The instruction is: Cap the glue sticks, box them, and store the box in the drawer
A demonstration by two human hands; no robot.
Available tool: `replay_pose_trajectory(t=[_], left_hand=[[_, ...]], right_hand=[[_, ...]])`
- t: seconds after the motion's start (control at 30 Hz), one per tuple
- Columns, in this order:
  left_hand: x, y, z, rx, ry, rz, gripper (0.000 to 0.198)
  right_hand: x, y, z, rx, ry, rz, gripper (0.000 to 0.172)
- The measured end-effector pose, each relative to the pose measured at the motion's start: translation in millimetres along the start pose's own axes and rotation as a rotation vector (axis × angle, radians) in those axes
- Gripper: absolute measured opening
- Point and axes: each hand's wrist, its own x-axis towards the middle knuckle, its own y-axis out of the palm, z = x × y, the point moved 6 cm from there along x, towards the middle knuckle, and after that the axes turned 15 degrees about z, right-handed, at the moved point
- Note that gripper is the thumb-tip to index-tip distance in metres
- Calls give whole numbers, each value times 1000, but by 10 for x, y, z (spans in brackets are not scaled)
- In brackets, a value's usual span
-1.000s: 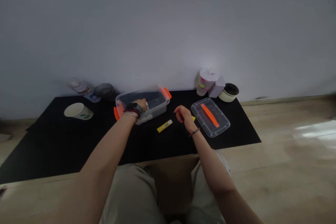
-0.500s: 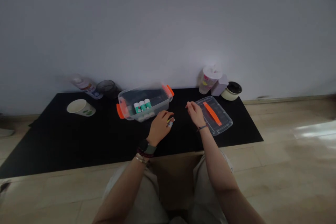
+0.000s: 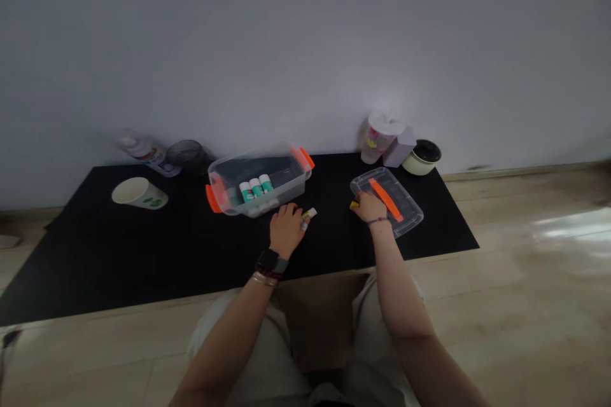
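My left hand [image 3: 286, 229] rests low over the black tabletop, just in front of the clear plastic bin [image 3: 292, 193]. Its fingers are closed round a small yellow tube with a white cap [image 3: 310, 213], mostly hidden by the hand. Inside the bin, several green glue sticks with white caps [image 3: 256, 187] lie side by side. Over the left edge of the clear lid [image 3: 411, 206], my right hand [image 3: 372, 207] is closed on a small yellow object [image 3: 354, 205]. Only one end of that object shows, beside the thumb. An orange handle [image 3: 386, 200] crosses the lid.
A white paper cup [image 3: 153, 197] lies tipped at the left of the black table [image 3: 143, 254]. Behind it are a bottle [image 3: 150, 154] and a dark mesh cup [image 3: 187, 156]. A lidded cup [image 3: 375, 141], a pale box [image 3: 399, 147] and a cream pot [image 3: 420, 162] stand back right.
My right hand has moved right and down onto the lid's edge, and a yellow object now shows in its fingers. The left hand stays near the bin, still holding the small tube.
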Motion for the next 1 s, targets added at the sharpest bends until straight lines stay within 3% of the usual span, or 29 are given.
replay_pose_trajectory(t=[0.23,0.4,0.53,0.67,0.77,1.0], left_hand=[[33,14,-27,-28,17,-19,26],[59,-27,-2,-311,66,-77,29],[146,116,1,-835,178,59,39],[167,211,-99,-1302,273,224,56],[139,196,-163,-1470,276,293,61],[75,110,-144,-1613,219,323,54]], right_hand=[[51,55,32,-3,7,47,26],[94,82,137,204,-153,30,22],[125,98,335,637,-403,11,24],[106,178,549,1015,-559,103,30],[41,207,655,1129,-646,177,37],[-73,159,738,1117,-811,228,42]])
